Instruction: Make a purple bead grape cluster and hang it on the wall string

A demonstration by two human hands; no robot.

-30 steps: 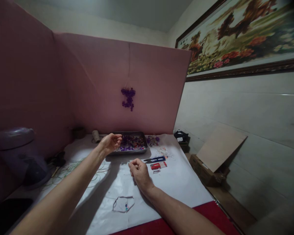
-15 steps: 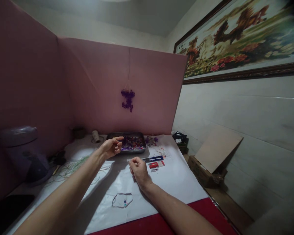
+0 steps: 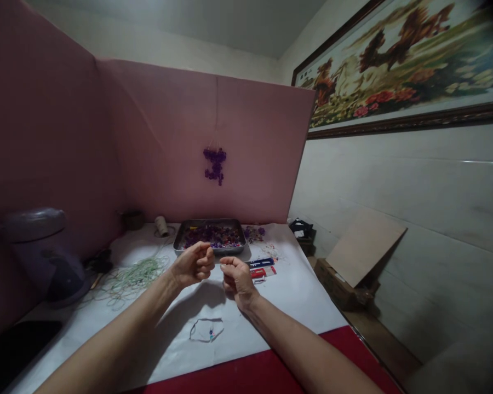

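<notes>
My left hand (image 3: pixel 195 264) is closed in a pinch just in front of the bead tray (image 3: pixel 174 247); what its fingertips hold is too small to make out. Close to its right, my right hand (image 3: pixel 239 282) pinches too, with a tiny pale bit showing at the fingertips that I cannot name. A small gap separates the two hands, raised over the white table covering (image 3: pixel 176 350). Nearer to me lies a thin loop of cord (image 3: pixel 194 329) with a few coloured beads on it.
Tangled green cord (image 3: pixel 137 276) and a flask-like container (image 3: pixel 45 257) stand left. A spool (image 3: pixel 161 226) sits at the back. Right of my hands lie a blue cutter (image 3: pixel 263 262), a red packet (image 3: pixel 263 272) and scattered beads (image 3: pixel 254 234). A purple beaded ornament (image 3: pixel 216 164) hangs on the pink partition.
My left hand has come down from over the tray towards my right hand, its extended index finger now curled into a pinch. The right hand has shifted slightly.
</notes>
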